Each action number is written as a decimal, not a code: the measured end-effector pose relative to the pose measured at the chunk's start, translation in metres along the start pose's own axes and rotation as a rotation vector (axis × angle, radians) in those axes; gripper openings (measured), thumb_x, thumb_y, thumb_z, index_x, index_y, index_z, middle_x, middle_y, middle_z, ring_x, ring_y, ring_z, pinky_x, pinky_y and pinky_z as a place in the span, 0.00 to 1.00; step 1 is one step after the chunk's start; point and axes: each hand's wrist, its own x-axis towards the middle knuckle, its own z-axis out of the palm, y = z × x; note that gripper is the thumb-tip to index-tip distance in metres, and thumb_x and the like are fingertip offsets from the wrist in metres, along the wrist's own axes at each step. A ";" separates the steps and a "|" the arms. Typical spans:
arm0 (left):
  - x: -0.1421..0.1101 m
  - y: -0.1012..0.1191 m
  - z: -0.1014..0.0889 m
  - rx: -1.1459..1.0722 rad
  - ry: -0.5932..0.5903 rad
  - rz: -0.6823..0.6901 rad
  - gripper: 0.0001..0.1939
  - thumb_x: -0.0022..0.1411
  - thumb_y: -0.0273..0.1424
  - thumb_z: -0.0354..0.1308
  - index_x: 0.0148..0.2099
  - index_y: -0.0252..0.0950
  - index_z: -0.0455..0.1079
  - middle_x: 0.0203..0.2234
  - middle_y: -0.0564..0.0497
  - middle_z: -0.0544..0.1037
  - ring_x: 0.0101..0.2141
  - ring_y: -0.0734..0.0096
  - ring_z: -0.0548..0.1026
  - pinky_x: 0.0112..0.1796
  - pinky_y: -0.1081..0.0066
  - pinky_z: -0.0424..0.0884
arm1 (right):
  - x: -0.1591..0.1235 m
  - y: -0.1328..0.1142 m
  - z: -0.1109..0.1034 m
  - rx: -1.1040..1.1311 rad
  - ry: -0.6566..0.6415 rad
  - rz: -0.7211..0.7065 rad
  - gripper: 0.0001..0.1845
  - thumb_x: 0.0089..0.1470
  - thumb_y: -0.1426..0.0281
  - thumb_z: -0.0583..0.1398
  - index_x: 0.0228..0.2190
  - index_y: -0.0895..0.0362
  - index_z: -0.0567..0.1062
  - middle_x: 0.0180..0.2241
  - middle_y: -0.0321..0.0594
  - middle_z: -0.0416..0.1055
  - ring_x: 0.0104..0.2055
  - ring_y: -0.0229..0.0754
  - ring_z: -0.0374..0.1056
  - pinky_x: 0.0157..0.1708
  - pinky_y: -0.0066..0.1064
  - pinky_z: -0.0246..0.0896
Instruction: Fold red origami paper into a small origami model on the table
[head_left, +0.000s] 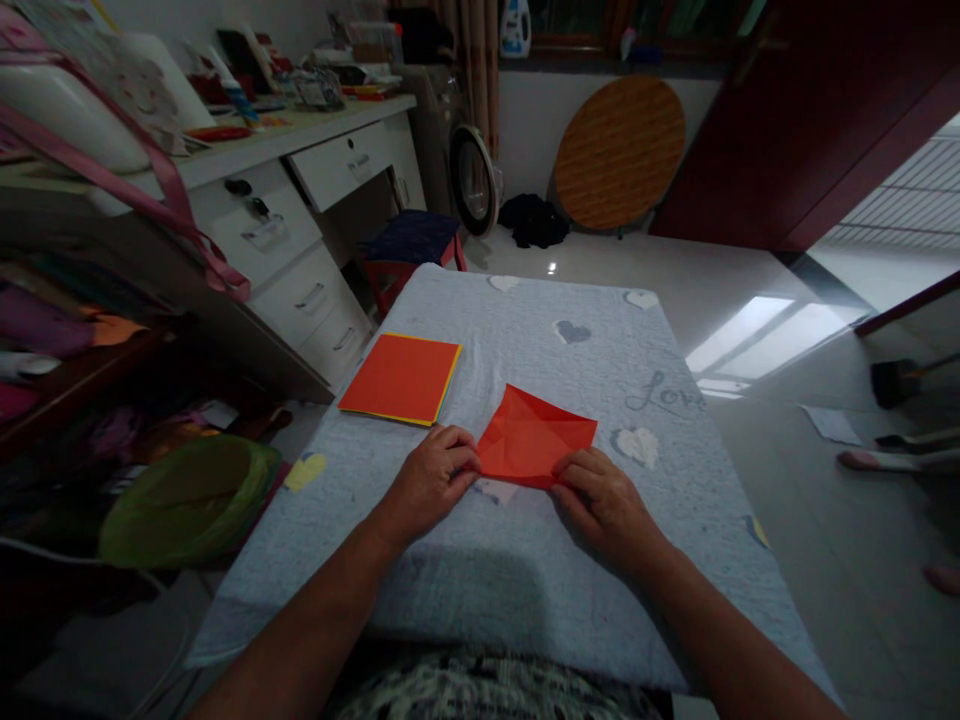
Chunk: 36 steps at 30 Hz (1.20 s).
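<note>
The worktop [517,330] is the biggest thing near the person, with a pale blue cloth over it. Its far part and its right side have lots of open room. Both arms lie over the near part, so there is less room there.

The white desk [289,160] runs along the left, full of stuff on top. The dark red door [757,110] is at the back right, with shiny floor [652,260] between it and the worktop. The washer [442,105] is at the back, and its round door hangs open. A round board [621,150] leans on the wall. The green bin [187,500] sits low, off the left edge of the worktop. The stool [416,240] is just past the far left corner, in the way on that side.

The paper pile [401,378] lies on the worktop, left of the red sheet [532,435], with a gap between. The sheet has fold lines and lies in front of the person. The left hand [435,470] pinches its near left corner. The right hand [604,500] pinches its near right corner.
</note>
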 end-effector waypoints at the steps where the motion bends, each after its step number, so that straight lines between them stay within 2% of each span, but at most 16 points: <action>1: 0.000 0.001 -0.001 -0.010 -0.012 -0.005 0.06 0.57 0.21 0.62 0.34 0.38 0.74 0.38 0.51 0.73 0.41 0.66 0.72 0.44 0.66 0.70 | 0.000 0.001 0.001 0.004 -0.003 0.008 0.08 0.62 0.73 0.55 0.30 0.56 0.71 0.32 0.42 0.71 0.37 0.44 0.65 0.38 0.36 0.62; 4: 0.000 0.004 -0.002 -0.013 -0.035 0.011 0.04 0.56 0.26 0.67 0.34 0.37 0.74 0.39 0.50 0.73 0.42 0.64 0.72 0.44 0.65 0.69 | 0.000 0.003 0.002 0.014 -0.014 0.049 0.07 0.60 0.74 0.56 0.30 0.55 0.69 0.31 0.41 0.69 0.36 0.43 0.63 0.37 0.36 0.61; 7: -0.001 0.004 -0.001 0.052 -0.025 0.082 0.04 0.58 0.24 0.65 0.33 0.37 0.75 0.38 0.50 0.73 0.41 0.65 0.71 0.43 0.66 0.68 | 0.000 0.004 0.003 0.037 -0.014 0.055 0.05 0.58 0.76 0.56 0.31 0.55 0.69 0.32 0.41 0.69 0.36 0.43 0.63 0.37 0.35 0.60; 10: -0.001 0.004 0.001 0.214 0.009 0.179 0.07 0.60 0.21 0.61 0.34 0.38 0.75 0.37 0.49 0.73 0.39 0.65 0.69 0.41 0.66 0.66 | -0.001 0.003 0.004 0.027 0.004 -0.031 0.07 0.53 0.79 0.56 0.33 0.56 0.69 0.35 0.42 0.70 0.38 0.45 0.63 0.38 0.37 0.60; 14: -0.002 0.007 0.001 0.443 0.051 0.236 0.09 0.64 0.20 0.56 0.34 0.38 0.74 0.34 0.49 0.74 0.34 0.65 0.66 0.37 0.66 0.63 | -0.002 -0.001 0.005 -0.099 0.009 -0.140 0.11 0.47 0.80 0.57 0.34 0.55 0.71 0.44 0.46 0.71 0.44 0.49 0.64 0.45 0.45 0.58; 20: -0.003 0.007 -0.001 0.455 0.109 0.271 0.10 0.67 0.23 0.53 0.34 0.37 0.72 0.31 0.49 0.73 0.33 0.64 0.66 0.36 0.65 0.64 | -0.002 -0.010 0.004 -0.173 -0.050 -0.205 0.11 0.51 0.75 0.59 0.39 0.56 0.73 0.51 0.49 0.69 0.52 0.54 0.61 0.51 0.49 0.58; 24: -0.003 0.006 0.001 0.410 0.143 0.238 0.10 0.67 0.24 0.53 0.34 0.38 0.73 0.31 0.49 0.74 0.34 0.65 0.68 0.37 0.65 0.65 | -0.001 -0.010 0.006 -0.196 -0.048 -0.246 0.06 0.57 0.72 0.59 0.36 0.55 0.75 0.50 0.49 0.69 0.51 0.53 0.62 0.50 0.47 0.60; 27: -0.001 0.002 0.003 0.369 0.118 0.160 0.09 0.66 0.23 0.54 0.34 0.38 0.73 0.31 0.49 0.74 0.34 0.65 0.69 0.38 0.65 0.67 | -0.001 -0.008 0.010 -0.155 -0.027 -0.222 0.08 0.61 0.73 0.57 0.33 0.56 0.76 0.44 0.47 0.72 0.45 0.48 0.65 0.45 0.41 0.64; 32: 0.001 -0.006 0.006 0.159 0.105 -0.006 0.04 0.65 0.26 0.58 0.39 0.37 0.74 0.35 0.50 0.73 0.39 0.65 0.71 0.42 0.65 0.69 | 0.001 -0.006 0.011 -0.021 0.003 -0.076 0.09 0.63 0.71 0.55 0.33 0.56 0.74 0.34 0.44 0.73 0.37 0.43 0.67 0.37 0.35 0.64; 36: 0.003 -0.008 0.006 0.094 0.085 -0.061 0.05 0.65 0.26 0.57 0.39 0.38 0.74 0.36 0.50 0.72 0.40 0.65 0.71 0.43 0.64 0.70 | 0.004 -0.006 0.009 -0.020 0.038 0.074 0.07 0.62 0.71 0.56 0.31 0.55 0.72 0.28 0.39 0.72 0.31 0.41 0.67 0.32 0.31 0.61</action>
